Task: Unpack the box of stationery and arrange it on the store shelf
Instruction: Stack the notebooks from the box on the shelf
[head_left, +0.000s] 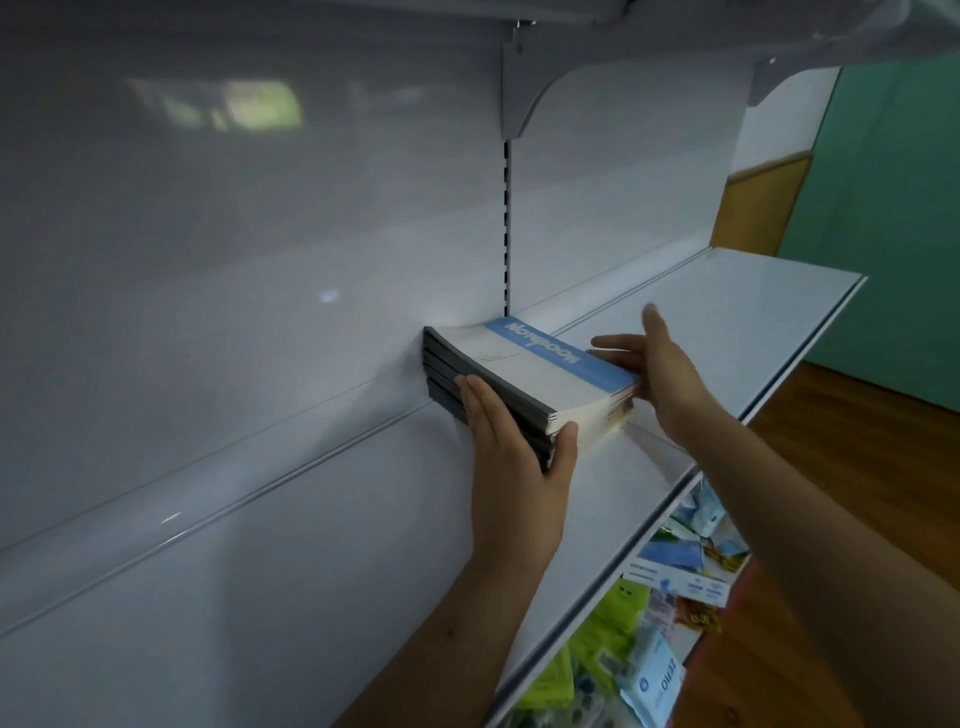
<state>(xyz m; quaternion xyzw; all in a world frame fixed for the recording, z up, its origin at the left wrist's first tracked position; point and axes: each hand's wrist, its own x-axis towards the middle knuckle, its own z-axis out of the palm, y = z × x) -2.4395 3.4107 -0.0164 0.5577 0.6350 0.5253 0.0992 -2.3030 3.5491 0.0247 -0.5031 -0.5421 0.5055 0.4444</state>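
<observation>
Resting flat on the white store shelf (727, 306), pushed back toward the glossy rear panel (260, 234): a stack of notebooks (524, 382), dark spines facing left, top cover pale with a blue band along its right edge carrying white lettering. Sits just in front of the slotted upright (507, 208) that runs down the panel.

Pressed against the spine side of the stack: the left hand (514, 452), fingers straight and together along the dark edges, thumb laid up against the near corner. No curl around anything; a flat push only.

Set against the opposite, right side of the stack: the right hand (657, 366), fingers extended and slightly spread, fingertips touching the edge by the blue band, thumb raised well clear above. Lower fingers hidden behind the stack, so possibly touching the page edges too, though hard to tell.

Stack thus bracketed between two flat palms, standing on the shelf rather than lifted.

Above: a curved white bracket (524, 104) under the upper shelf. Below the shelf edge, on a lower level: a jumble of packaged goods (670, 577) in blue, white and lime green, too blurred to name. Far right: green wall (893, 197) over wood-toned floor (857, 431).
</observation>
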